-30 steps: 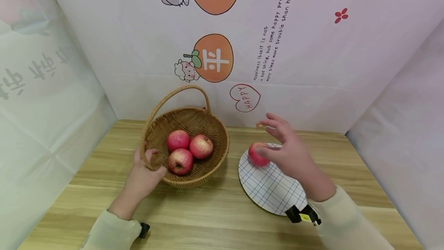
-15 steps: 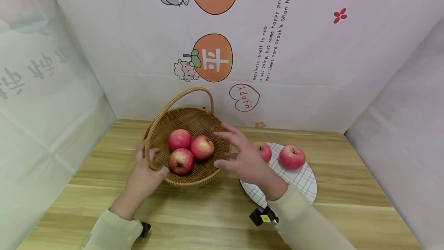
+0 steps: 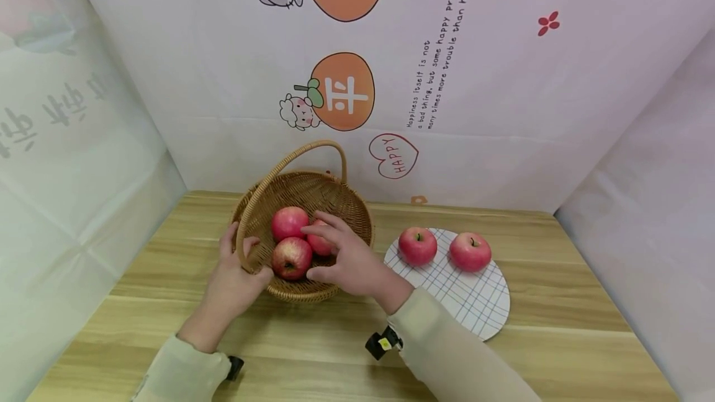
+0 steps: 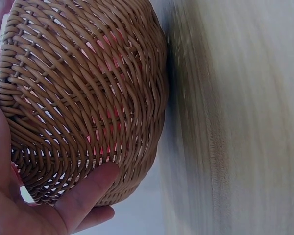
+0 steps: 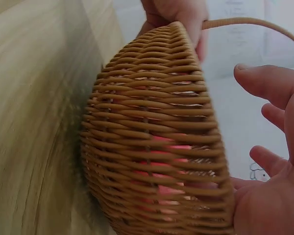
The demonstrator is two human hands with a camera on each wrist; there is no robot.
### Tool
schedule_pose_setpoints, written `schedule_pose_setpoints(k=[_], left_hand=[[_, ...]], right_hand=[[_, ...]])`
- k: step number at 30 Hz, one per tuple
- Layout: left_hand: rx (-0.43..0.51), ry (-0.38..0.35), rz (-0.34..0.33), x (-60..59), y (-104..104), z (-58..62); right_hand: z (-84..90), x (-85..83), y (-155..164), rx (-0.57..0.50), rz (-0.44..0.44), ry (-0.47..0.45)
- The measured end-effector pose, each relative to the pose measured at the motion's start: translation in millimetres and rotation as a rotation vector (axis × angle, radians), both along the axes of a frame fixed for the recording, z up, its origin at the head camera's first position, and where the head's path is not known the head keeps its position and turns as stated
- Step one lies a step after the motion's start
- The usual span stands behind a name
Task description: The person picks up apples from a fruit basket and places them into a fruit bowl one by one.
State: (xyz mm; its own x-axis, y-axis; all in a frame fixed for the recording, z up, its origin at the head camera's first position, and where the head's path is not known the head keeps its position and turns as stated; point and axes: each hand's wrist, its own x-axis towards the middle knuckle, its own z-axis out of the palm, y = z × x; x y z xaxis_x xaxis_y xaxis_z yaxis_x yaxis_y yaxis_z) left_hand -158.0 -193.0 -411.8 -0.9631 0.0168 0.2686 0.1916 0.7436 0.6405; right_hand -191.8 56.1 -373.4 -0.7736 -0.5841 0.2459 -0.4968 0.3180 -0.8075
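Note:
A wicker basket with an arched handle holds three red apples: one at the back, one in front and one on the right. My left hand grips the basket's left rim by the handle's base; in the left wrist view its fingers lie along the woven outside. Over the right side of the basket reaches my right hand, fingers spread above the right apple and partly covering it. Whether they touch it, I cannot tell. In the right wrist view that hand is just past the rim, holding nothing.
Right of the basket, a round plate or mat with a blue grid bears two more apples, a left one and a right one. A printed white backdrop rises behind the wooden table, with white sheets at both sides.
My right hand has left the apple on the plate and moved leftward into the basket, uncovering both plate apples. My left hand stays on the rim; the basket has shifted slightly.

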Motion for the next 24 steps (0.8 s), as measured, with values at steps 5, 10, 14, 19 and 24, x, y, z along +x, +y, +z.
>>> schedule_pose_setpoints(k=[5, 10, 14, 19, 24], left_hand=[[-0.018, -0.008, 0.003, 0.8, 0.6, 1.2], [-0.019, -0.021, 0.002, 1.7, 0.5, 0.4], [-0.03, -0.025, 0.003, 1.5, 0.8, 0.7], [-0.046, -0.017, 0.008, 0.9, 1.9, 2.5], [-0.048, -0.022, -0.003, 1.5, 3.5, 4.8]], right_hand=[[0.1, -5.1, -11.3, 0.098, -0.014, 0.056], [-1.4, -11.4, -19.1, 0.152, 0.016, 0.115], [-2.9, -16.2, -23.4, 0.197, 0.026, 0.154], [-4.5, -21.8, -27.9, 0.254, 0.03, 0.171], [-6.5, -26.1, -31.3, 0.293, 0.045, 0.129]])
